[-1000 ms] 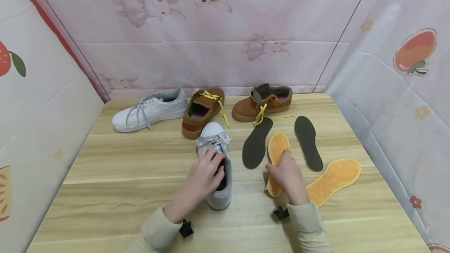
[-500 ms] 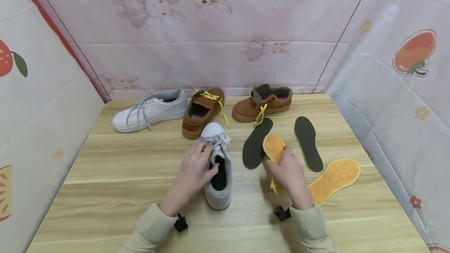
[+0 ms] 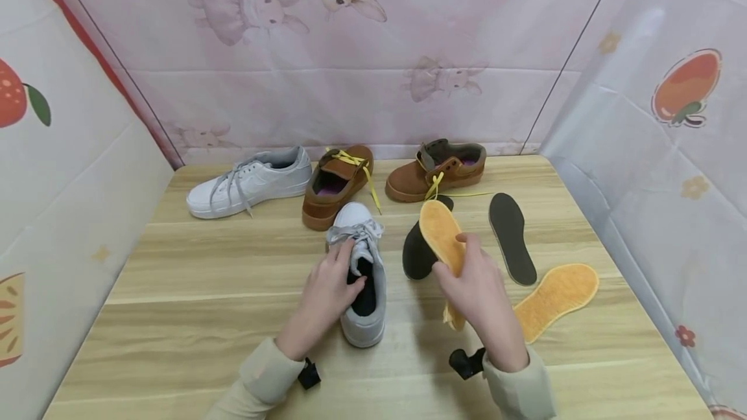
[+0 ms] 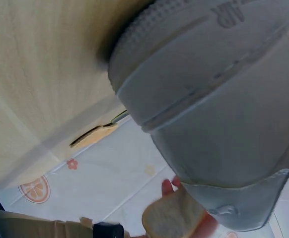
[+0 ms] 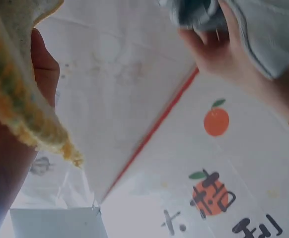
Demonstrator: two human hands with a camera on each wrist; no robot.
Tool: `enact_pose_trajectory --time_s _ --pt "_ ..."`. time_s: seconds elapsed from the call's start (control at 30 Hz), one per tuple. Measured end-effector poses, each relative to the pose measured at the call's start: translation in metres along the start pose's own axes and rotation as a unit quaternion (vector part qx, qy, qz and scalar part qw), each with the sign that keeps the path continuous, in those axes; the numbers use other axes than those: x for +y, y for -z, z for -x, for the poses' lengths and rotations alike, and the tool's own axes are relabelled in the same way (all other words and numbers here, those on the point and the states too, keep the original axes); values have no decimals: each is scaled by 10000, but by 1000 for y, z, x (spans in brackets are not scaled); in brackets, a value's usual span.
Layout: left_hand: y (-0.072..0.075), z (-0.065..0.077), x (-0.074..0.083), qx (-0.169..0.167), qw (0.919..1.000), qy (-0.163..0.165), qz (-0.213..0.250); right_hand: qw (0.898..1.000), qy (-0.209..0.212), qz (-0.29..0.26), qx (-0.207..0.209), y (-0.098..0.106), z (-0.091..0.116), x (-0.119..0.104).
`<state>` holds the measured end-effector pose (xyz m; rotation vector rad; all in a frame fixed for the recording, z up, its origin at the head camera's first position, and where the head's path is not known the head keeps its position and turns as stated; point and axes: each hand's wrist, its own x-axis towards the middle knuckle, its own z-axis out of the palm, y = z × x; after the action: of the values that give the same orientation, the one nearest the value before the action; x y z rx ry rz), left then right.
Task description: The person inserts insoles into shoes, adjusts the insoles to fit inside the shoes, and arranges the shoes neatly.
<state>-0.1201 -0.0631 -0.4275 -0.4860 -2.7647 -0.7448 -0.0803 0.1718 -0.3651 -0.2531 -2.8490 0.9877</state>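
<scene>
1. Gripping the near white shoe [image 3: 379, 284] by its left collar is the left hand [image 3: 329, 287], with fingers by the tongue and thumb over the opening; from my screen the shoe sits upright on the bench [image 3: 204, 290], toe pointing far.
2. I see the right hand [image 3: 481, 284] pinching an orange insole [image 3: 441, 232], raised and tilted, its far end overlapping my view of the left dark insole [image 3: 417, 255].
3. Between the near white shoe and that orange insole, I have a strip of wood for sideways movement; a broad stretch also runs from the shoe to the bench's left edge.
4. On the right I have less margin: the right dark insole [image 3: 512, 238] lies near the right hand, and the second orange insole [image 3: 560, 297] reaches toward the bench's right edge, its near end partly hidden by the forearm.
5. Far side, I count the far white shoe [image 3: 257, 180], the left brown shoe [image 3: 353, 180] just beside the near white shoe's toe, and the right brown shoe [image 3: 461, 177], trailing a yellow lace to the right.
6. The surface is pale, wood-grained; pink rabbit-printed sheeting [image 3: 362, 50] closes the far side, and white fruit-printed sheets rise left [image 3: 52, 167] and right.
</scene>
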Motion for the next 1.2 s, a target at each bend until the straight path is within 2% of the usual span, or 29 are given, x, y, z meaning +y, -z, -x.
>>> enact_pose_trajectory --time_s 0.2,0.4,0.53,0.67,0.83,1.0,1.2 --pt "-1 -1 2 155 9999 16 66 9996 283 -49 -2 8 15 -15" --pt "1 1 0 337 9993 -155 -6 9987 447 -96 -226 7 21 -22" --pt "2 3 -3 495 9981 -360 46 9983 480 -87 -325 1 20 -22" --pt "1 3 -8 729 9947 -702 177 9977 489 -156 -449 -4 19 -21" --pt "3 1 -11 841 9910 -949 435 9946 772 -283 -634 -11 22 -25" --pt "4 0 -13 854 9892 -1043 576 9895 1059 -288 -936 -17 26 -29" --pt "5 -1 -13 919 9899 -958 503 9818 1384 96 -1293 -27 27 -32"
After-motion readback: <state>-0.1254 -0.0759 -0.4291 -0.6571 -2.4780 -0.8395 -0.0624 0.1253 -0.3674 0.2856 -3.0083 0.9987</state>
